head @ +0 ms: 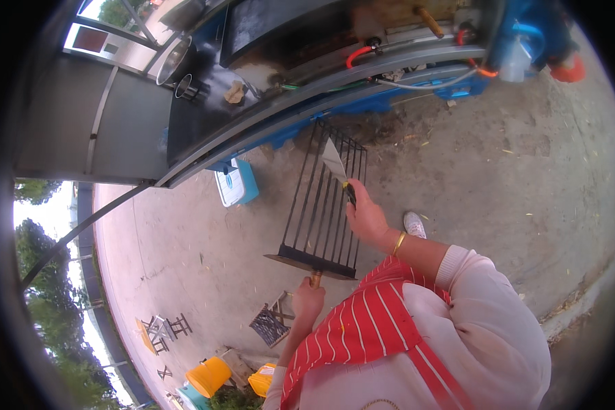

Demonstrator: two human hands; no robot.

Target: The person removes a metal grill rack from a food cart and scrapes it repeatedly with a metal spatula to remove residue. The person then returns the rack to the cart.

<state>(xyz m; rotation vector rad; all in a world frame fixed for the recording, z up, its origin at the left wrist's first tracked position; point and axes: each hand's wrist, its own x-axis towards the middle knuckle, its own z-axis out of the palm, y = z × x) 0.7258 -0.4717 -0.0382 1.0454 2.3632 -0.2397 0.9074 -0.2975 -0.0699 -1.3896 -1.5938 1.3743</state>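
My left hand (308, 302) grips the wooden handle (315, 279) of a black metal rack (320, 215) made of long parallel bars. A flat plate (307, 267) sits between that handle and the bars. The rack is held up in front of me, its far end near the cooking stand. In my right hand (370, 218) is a scraper (334, 160) with a broad metal blade and a black and yellow handle. The blade lies over the far part of the bars in this view; I cannot tell whether it touches them.
A metal cooking stand (266, 105) runs along the top, with a griddle (292, 33), steel bowl (174, 60) and red hose (357, 55). Below it stands a blue-and-white box (236, 183). A folding stool (271, 323) and yellow bucket (209, 376) are at lower left.
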